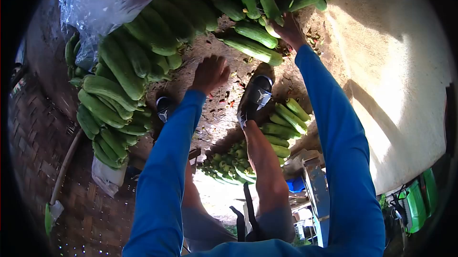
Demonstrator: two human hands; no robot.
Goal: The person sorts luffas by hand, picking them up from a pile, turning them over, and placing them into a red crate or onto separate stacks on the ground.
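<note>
Nearest the camera, a blue shirt [267, 248] crosses the bottom edge, its long sleeves stretching forward to both hands. The right hand [289, 31] is at the end of a green cucumber [269, 6] on the near edge of a heap at the top; its fingers are partly hidden, so I cannot tell whether they grip it. Two cucumbers [250, 49] lie side by side on the earth floor [224, 102], just beside this hand.

The left hand [209, 74] is held over the floor near the left-hand pile [116, 66], its fingers bent; the palm is hidden, so I cannot tell how far they close. A clear plastic bag [112, 6] covers part of that pile, and a pale bag [109, 177] sits at its lower end.

Between the arms, the black footwear [257, 90] carries a pale emblem too small to read. More cucumbers [289, 117] lie behind the foot. A woven panel [45, 161] fills the lower left; a bright green object [416, 204] stands at the lower right.
</note>
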